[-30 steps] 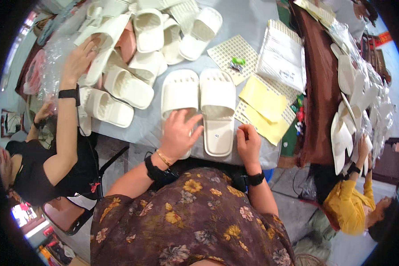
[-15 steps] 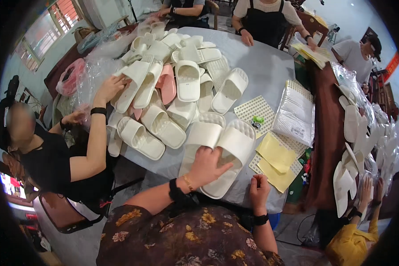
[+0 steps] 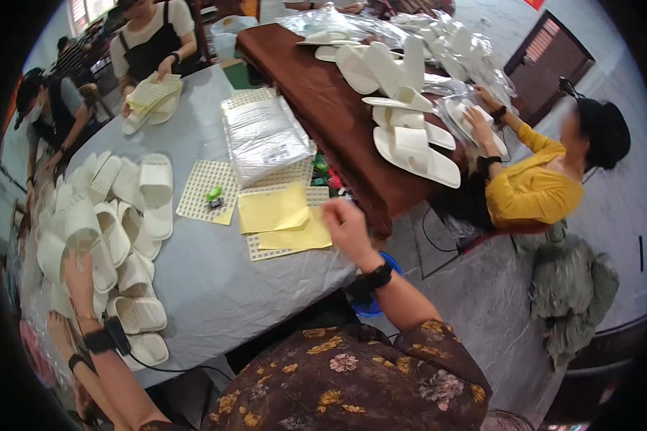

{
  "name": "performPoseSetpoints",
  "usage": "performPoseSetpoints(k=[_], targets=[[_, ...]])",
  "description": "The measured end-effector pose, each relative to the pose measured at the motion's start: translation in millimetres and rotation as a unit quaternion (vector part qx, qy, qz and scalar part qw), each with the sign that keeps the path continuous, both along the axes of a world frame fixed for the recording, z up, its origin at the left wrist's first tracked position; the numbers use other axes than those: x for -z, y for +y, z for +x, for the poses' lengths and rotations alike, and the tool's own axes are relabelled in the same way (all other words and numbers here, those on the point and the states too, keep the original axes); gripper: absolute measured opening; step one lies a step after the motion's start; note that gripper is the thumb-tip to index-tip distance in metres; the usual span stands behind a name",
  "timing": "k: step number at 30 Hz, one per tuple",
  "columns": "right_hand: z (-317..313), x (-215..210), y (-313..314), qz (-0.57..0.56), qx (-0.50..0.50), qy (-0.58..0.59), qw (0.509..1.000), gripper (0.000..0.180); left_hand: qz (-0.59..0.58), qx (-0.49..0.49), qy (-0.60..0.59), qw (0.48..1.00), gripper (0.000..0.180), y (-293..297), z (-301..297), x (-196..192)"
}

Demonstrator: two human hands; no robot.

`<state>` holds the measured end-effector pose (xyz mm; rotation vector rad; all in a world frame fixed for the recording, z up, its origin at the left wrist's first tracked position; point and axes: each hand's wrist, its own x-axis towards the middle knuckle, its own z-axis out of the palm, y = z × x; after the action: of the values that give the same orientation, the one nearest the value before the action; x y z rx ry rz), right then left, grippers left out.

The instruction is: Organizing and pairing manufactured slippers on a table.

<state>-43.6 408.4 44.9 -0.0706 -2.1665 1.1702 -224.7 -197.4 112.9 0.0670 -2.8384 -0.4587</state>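
Note:
At the left, my left hand [image 3: 79, 284] is at the toe end of white slippers [image 3: 83, 219] on the heap, with its fingers closed around them. Part of the grip is hidden, and another person's hand [image 3: 59, 332] is close beside it. My right hand [image 3: 346, 226], a little blurred, hovers at the right edge of yellow backing sheets [image 3: 269, 210]. Its fingers are curled, and anything between them is too small to make out. Under the yellow paper lies a sheet of small printed labels [image 3: 266, 249], with another label sheet [image 3: 198, 190] further left.
A silvery bubble mailer [image 3: 266, 140] lies beyond the yellow sheets. Small green-and-dark items [image 3: 214, 196] sit on the left label sheet. A brown-covered table [image 3: 316, 108] holds slippers and clear bags; a person in yellow [image 3: 532, 183] works there. A blue bin [image 3: 370, 305] stands below the table edge.
The view has swung right. The white slippers have gone from in front of me to the heap at the left with my left hand. My right hand has moved up beside the yellow sheets.

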Motion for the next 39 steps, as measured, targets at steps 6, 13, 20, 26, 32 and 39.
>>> performPoseSetpoints(k=[6,13,20,26,32,39], targets=[[-9,-37,176,0.151,0.362,0.041,0.919,0.034,-0.106,-0.029,0.1,0.989,0.05,55,59,44],[-45,-29,358,-0.149,0.073,-0.191,0.967,0.055,0.011,0.011,0.135,0.991,0.042,104,110,41],[-57,-22,383,-0.115,0.006,-0.223,0.968,0.031,0.071,0.068,0.167,0.981,0.037,146,163,54],[-31,-61,262,-0.527,-0.056,-0.185,0.828,0.044,0.159,0.064,0.075,0.982,0.035,168,204,70],[4,-82,109,-0.554,-0.108,-0.124,0.816,0.044,0.265,0.127,-0.005,0.956,0.042,200,206,69],[15,-70,-96,-0.599,-0.294,-0.143,0.731,0.062,0.448,0.243,-0.199,0.837,0.076,235,221,45]])
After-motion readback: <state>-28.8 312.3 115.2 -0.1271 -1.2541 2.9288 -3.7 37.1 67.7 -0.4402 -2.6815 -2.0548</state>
